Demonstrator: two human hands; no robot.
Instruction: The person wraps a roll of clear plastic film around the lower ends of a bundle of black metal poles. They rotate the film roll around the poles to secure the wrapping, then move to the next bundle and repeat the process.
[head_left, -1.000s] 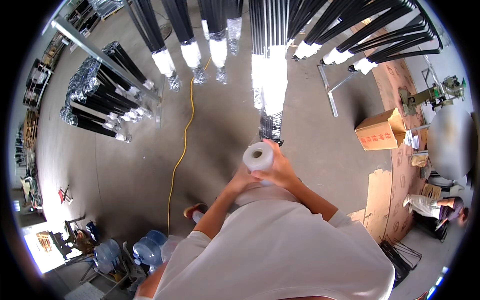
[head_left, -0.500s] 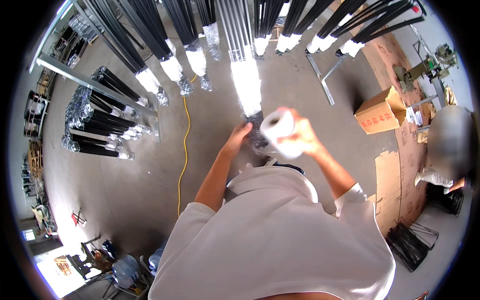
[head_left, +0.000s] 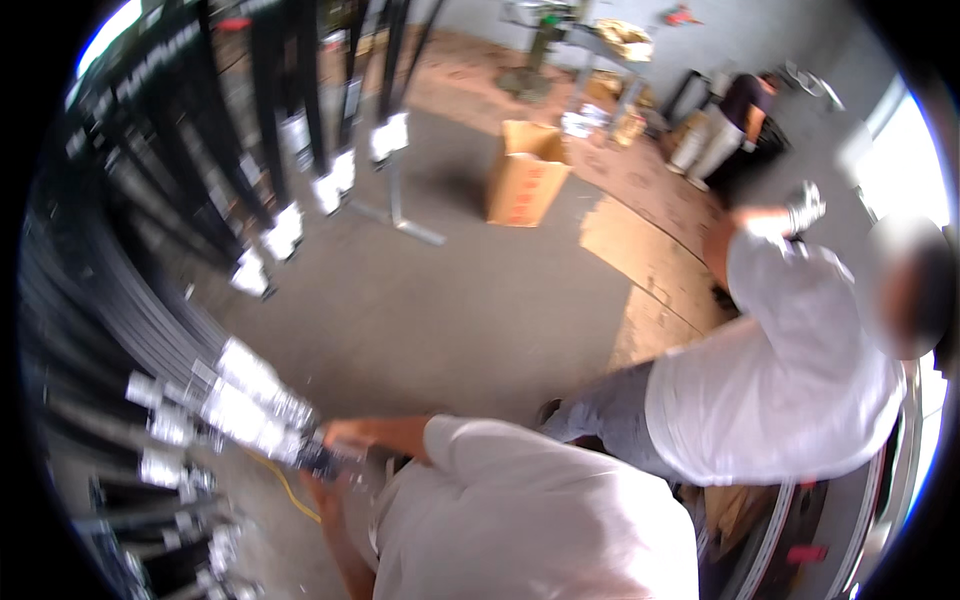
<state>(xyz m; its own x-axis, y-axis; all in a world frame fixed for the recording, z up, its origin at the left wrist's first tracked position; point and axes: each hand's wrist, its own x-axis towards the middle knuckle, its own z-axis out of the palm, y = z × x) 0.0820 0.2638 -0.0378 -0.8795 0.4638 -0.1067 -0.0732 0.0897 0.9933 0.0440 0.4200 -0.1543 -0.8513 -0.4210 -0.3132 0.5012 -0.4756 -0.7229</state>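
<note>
A bundle of long grey tubes (head_left: pixel 150 320) slants down from the left, its end wrapped in white and clear film (head_left: pixel 245 395). The wrapped end's dark tip (head_left: pixel 318 460) is close to both my hands. My right hand (head_left: pixel 345 432) is beside the tip, on its upper side, smeared by motion. My left hand (head_left: pixel 318 488) is just below the tip, blurred and partly hidden. I cannot make out the fingers of either hand. No film roll can be picked out around them now.
Black tube bundles (head_left: pixel 270 110) with wrapped ends hang at upper left. A metal stand leg (head_left: pixel 398 205), an open cardboard box (head_left: pixel 528 180) and flat cardboard (head_left: pixel 640 270) lie beyond. A person in a white shirt (head_left: pixel 770 390) is close on my right; another person (head_left: pixel 725 125) bends farther back.
My view has swung to the right, bringing a nearby person into sight. The white roll of film seen in my right hand earlier is no longer discernible. My right hand is now against the bundle's tip.
</note>
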